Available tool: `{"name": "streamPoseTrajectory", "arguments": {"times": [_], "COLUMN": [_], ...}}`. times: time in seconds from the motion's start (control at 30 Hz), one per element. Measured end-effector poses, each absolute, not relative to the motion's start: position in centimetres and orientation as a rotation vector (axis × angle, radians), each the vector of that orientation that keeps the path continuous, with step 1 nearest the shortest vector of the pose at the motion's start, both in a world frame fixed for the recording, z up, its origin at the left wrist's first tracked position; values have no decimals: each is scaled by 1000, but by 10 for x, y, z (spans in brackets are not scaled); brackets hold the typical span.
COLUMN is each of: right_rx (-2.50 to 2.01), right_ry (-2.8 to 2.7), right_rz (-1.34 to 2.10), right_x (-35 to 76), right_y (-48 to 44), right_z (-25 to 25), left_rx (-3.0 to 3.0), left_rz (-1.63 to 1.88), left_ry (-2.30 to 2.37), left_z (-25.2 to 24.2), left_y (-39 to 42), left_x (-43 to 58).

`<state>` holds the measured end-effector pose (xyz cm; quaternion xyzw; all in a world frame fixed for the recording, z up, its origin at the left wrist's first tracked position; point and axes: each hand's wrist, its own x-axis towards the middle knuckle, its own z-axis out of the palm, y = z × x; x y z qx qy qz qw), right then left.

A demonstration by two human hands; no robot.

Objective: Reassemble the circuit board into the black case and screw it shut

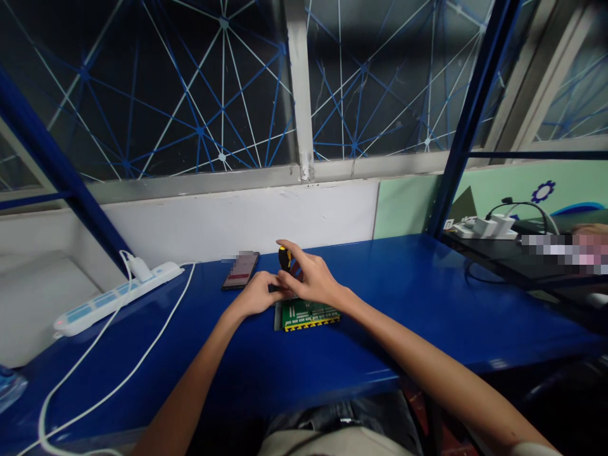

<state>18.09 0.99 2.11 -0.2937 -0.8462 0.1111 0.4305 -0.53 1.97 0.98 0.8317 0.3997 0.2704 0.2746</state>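
Observation:
A green circuit board (308, 312) with a yellow strip along its near edge lies on the blue table (389, 278). Above its far part, my right hand (311, 275) is closed around the black and yellow handle of a screwdriver (284, 258), which stands about upright. The tool's lower end is hidden behind my fingers. Close beside it, my left hand (260, 292) has its fingers pinched together at the board's far left, touching or nearly touching my right fingers. Whatever lies between the left fingertips is too small to see.
A phone (241, 270) lies behind my left hand. To the left sits a white power strip (118, 297) with a plug, its white cable (156, 354) looping over the table. Blue frame posts rise on both sides. Another person's hand (591, 244) shows at far right.

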Motion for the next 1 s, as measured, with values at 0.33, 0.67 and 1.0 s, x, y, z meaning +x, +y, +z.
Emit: {"name": "streamPoseTrajectory", "arguments": {"times": [0.33,0.67,1.0], "right_rx": [-774,-790,-785], "right_ry": [-2095,-2073,-2073], "right_rz": [289,279,227], "right_x": [182,181,181], "right_y": [14,14,10], "right_z": [18,15,16], "left_rx": [2282,2259,2259], "left_rz": [652,799,793], "left_ry": [1144,1132,1118], "left_z": [13,11,14], "left_y": [16,18,16], "left_x": [-4,-7,-5]}}
